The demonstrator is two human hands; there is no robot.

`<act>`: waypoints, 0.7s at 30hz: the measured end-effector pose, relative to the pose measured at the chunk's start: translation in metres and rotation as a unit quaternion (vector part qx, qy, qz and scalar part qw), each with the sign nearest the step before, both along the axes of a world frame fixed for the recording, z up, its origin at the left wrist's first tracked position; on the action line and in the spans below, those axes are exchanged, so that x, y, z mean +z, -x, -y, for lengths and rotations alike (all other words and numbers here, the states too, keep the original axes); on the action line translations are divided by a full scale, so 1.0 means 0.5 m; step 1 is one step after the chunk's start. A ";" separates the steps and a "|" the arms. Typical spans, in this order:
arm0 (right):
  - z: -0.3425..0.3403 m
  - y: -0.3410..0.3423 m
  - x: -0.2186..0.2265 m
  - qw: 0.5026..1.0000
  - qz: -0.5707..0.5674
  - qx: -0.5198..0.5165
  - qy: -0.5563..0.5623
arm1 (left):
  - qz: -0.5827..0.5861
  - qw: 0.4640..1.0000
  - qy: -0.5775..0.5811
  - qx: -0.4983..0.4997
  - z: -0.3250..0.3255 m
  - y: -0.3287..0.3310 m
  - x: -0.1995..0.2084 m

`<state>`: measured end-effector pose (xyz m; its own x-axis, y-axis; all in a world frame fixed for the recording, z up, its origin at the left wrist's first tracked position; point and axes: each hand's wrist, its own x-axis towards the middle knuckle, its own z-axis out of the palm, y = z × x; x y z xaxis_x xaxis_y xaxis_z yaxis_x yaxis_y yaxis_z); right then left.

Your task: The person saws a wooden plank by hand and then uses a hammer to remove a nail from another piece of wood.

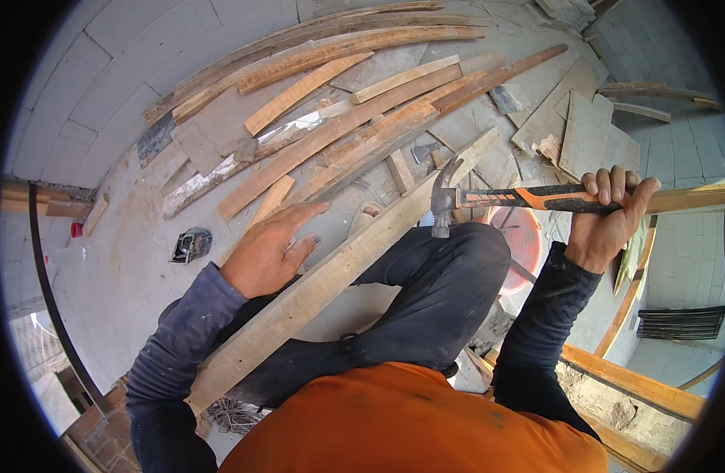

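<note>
A long pale wooden board (323, 288) slants across my bent legs, from the lower left up toward the middle. Raised at the right, my right hand (615, 209) is closed around the end of the black and orange handle of a claw hammer (536, 198). The hammer's metal head hangs over the far part of the board, beside my knee; from this view I cannot tell its height above the wood. My left hand (268, 251) is to the left of the board, fingers stretched out and apart, holding nothing. Whether it touches the board is unclear.
Several loose planks (339, 138) lie across the floor ahead, up to the grey block wall (71, 102). A reddish bucket (520, 229) stands beyond my right knee. A small black object (191, 246) lies at left; tangled wire (235, 415) is at lower left.
</note>
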<state>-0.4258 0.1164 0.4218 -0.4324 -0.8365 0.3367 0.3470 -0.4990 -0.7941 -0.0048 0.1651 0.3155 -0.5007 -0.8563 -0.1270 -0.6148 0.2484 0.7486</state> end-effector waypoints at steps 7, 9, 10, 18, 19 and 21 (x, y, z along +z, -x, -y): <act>-0.008 -0.031 0.094 0.950 0.118 0.283 0.052 | -0.118 0.991 0.018 -0.063 0.084 0.082 0.056; -0.004 -0.052 0.112 0.941 0.120 0.311 0.060 | -0.126 0.992 0.003 -0.016 0.078 0.072 0.069; 0.002 -0.062 0.118 0.932 0.130 0.335 0.052 | -0.130 0.991 -0.006 0.009 0.074 0.063 0.075; 0.033 -0.177 0.157 0.864 0.086 0.496 -0.020 | 0.041 0.974 0.172 0.138 0.121 -0.207 0.066; 0.024 -0.163 0.163 0.871 0.055 0.488 -0.008 | 0.122 0.974 0.133 0.135 0.104 -0.277 0.037; 0.015 -0.112 0.153 0.886 0.036 0.462 0.015 | 0.235 0.962 0.085 0.115 0.061 -0.408 -0.066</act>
<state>-0.3698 0.1088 0.4984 0.4116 -0.8356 0.3637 0.6674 0.0047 -0.7447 0.1994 0.1344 0.2824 -0.2177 -0.9657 -0.1418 -0.9281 0.1599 0.3363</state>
